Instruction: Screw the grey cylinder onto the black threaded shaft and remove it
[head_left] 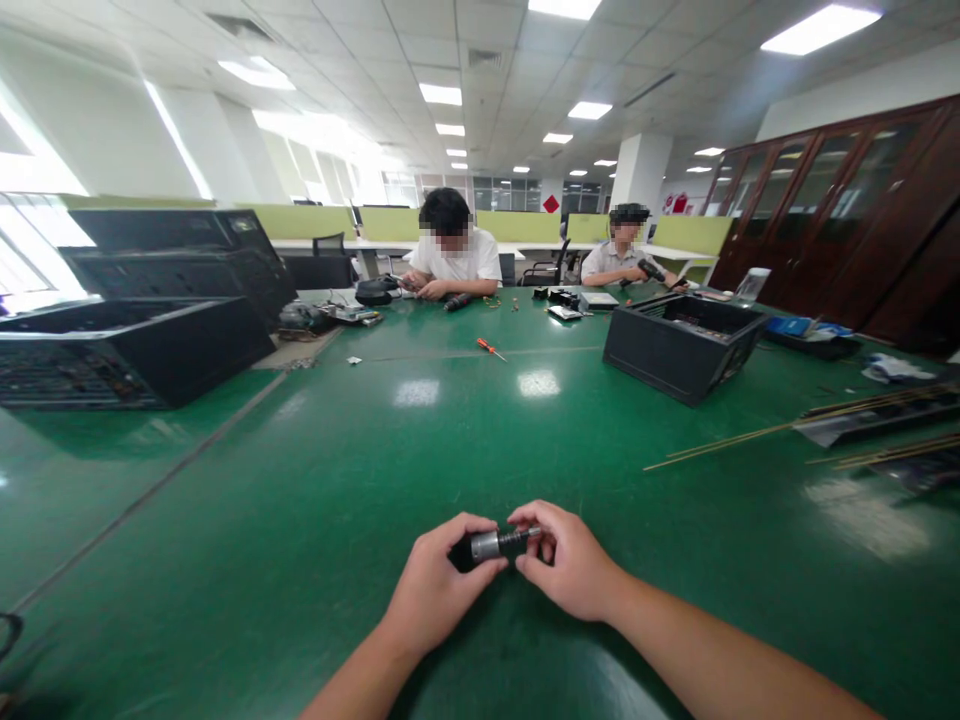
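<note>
Lying open at the far left of the green tabletop is a black computer case, with more dark casings stacked behind it. Loose electronic parts sit just beside them. Nearer the middle, the left hand is curled round the dark end of a silver-and-black cylindrical tool, thumb and fingers closed on its body. Beyond it, a person in a white top bends over small work at the far edge; an orange-handled screwdriver lies between them, well apart from both hands.

The tool sits between the two hands, its narrow metal tip pointing right. There the right hand has thumb and fingers bent loosely round the tip — whether they pinch it or only touch it, I cannot tell. If the left hand's hold slackened while the right tugged or twisted, the tool could turn or drop; anything loose at the tip might skitter across that glossy surface.

Further right, a second person holds a dark power tool, behind an open black case and some thin rods.
</note>
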